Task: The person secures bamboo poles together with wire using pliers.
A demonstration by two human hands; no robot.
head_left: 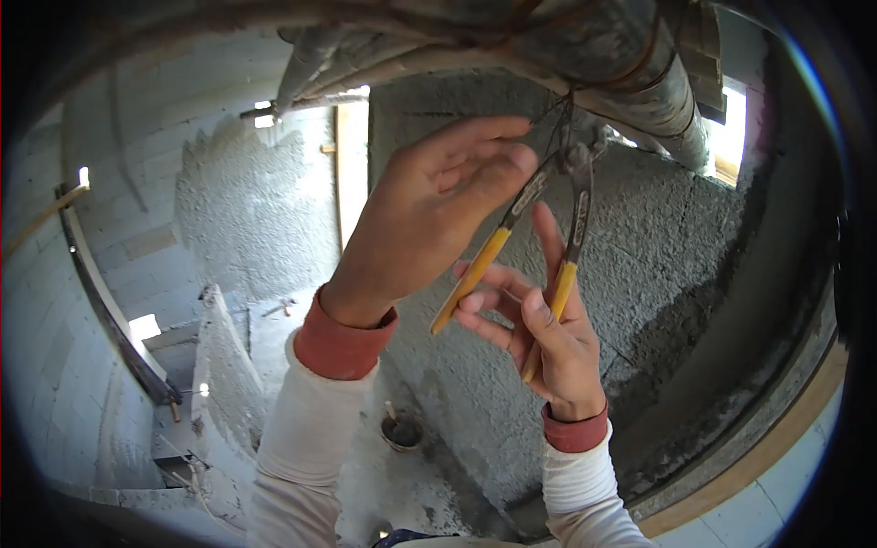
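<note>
My right hand (557,333) holds a pair of pincers (568,247) with yellow grips, its fingers spread across both handles. The handles stand apart, and the dark metal head points up. At the jaws, a thin wire (568,114) hangs from the underside of a round wooden pole (630,73). To the left of the pincers' head is my left hand (429,205), its fingers slightly bent and a gap between thumb and forefinger. One strand of the wire reaches close to its forefinger tip; whether they touch is hard to tell.
Rough grey plaster covers the wall (658,247) behind my hands. A bucket (402,429) stands on the floor below. To the left are a block wall (119,228) and a curved dark beam (110,301). More poles (320,68) run overhead.
</note>
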